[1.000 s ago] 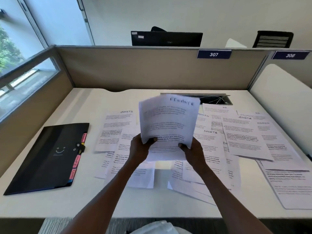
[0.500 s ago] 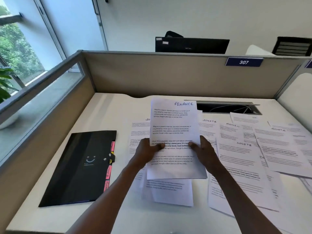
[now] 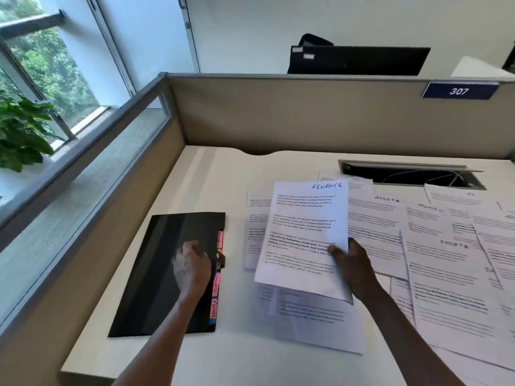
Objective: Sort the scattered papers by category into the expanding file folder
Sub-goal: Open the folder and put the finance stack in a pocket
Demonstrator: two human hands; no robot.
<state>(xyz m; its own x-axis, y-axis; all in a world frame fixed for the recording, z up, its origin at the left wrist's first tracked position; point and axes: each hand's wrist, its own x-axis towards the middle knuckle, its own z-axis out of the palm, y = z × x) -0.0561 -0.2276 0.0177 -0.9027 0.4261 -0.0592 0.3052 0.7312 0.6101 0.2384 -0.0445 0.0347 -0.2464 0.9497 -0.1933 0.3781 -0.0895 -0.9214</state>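
**A:** Start at the fingers. What is the right hand doing?

**B:** Its thumb lies across the face of the FINANCE sheet near the right edge, with the other fingers hidden behind the paper: a pinch. The sheet is held up, tilted, above the scattered papers on the desk.

**A:** And the left hand?

**B:** It rests on the black expanding folder, fingers curled toward the clasp at the folder's right edge. It is motion-blurred, so I cannot tell whether it grips the clasp or only touches it.

**A:** Where do the task's things lie?

**B:** The folder lies flat and closed at the left of the desk, its pink tabs showing along the right edge. The loose sheets overlap one another across the right half, headed SPORTS, ADMIN and the like; some reach the far cable slot.

**A:** How will the sheet handle?

**B:** I judge it light and limp. Held from one edge, its free left side is likely to droop or curl, and too hard a pinch could crease it. A hold at mid-edge, as here, looks best for feeding the bottom edge into a pocket.

**A:** And the folder?

**B:** Stiffer, probably smooth-skinned. It likely needs taking at the clasp and flap, since the pockets must be opened first.
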